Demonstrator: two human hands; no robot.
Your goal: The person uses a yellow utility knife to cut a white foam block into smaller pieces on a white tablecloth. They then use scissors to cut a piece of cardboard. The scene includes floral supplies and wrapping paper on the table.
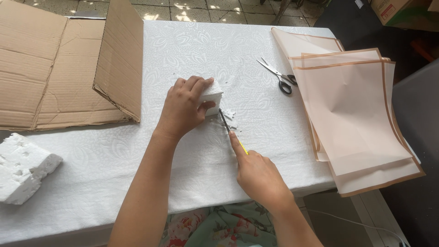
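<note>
At mid-frame the left hand (pixel 185 107) clamps the small foam block (pixel 213 97) to the worktop (pixel 256 119) while the right hand (pixel 256 176) pinches a craft knife (pixel 227 126) whose blade could slip into the nearby thumb.

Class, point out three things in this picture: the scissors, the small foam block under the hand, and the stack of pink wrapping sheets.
scissors (pixel 279 75): head view, on the blades near the pivot.
small foam block (pixel 214 96): head view, on its top right corner.
pink wrapping sheets (pixel 352 110): head view, on the middle of the top sheet.
</note>
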